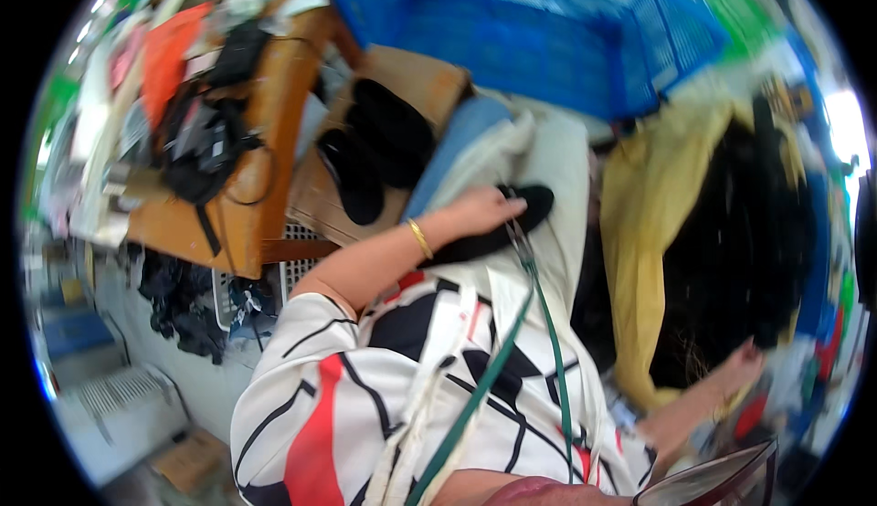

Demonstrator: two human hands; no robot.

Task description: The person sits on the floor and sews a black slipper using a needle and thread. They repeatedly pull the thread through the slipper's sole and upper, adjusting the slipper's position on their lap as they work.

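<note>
We are closing the fingers of our left hand (pixel 482 211) on a black shoe-shaped piece (pixel 475 247), which is lying across pale cloth (pixel 560 173) near the middle of the scene. A gold bracelet (pixel 420 239) is circling that wrist. Just beside these fingers, a small metal tool (pixel 522 248) is hanging at the end of a green cord (pixel 494 365) that is running down toward us over a patterned garment (pixel 365 405); we cannot tell whether the fingers are gripping the tool too.

We are stretching our right hand (pixel 742 365) out to the right, well apart from the left one, near a black heap (pixel 731 259). It is showing blurred, so we cannot tell how far its fingers are opening or whether they are holding anything. Yellow cloth (pixel 642 237) is draping along the left side of that heap.

To the far left, more black shoe-shaped pieces (pixel 352 177) are resting on cardboard (pixel 311 197), beside an orange-brown surface (pixel 258 122) that is carrying a black bag (pixel 203 145). A blue crate (pixel 585 54) is standing at the far side.
</note>
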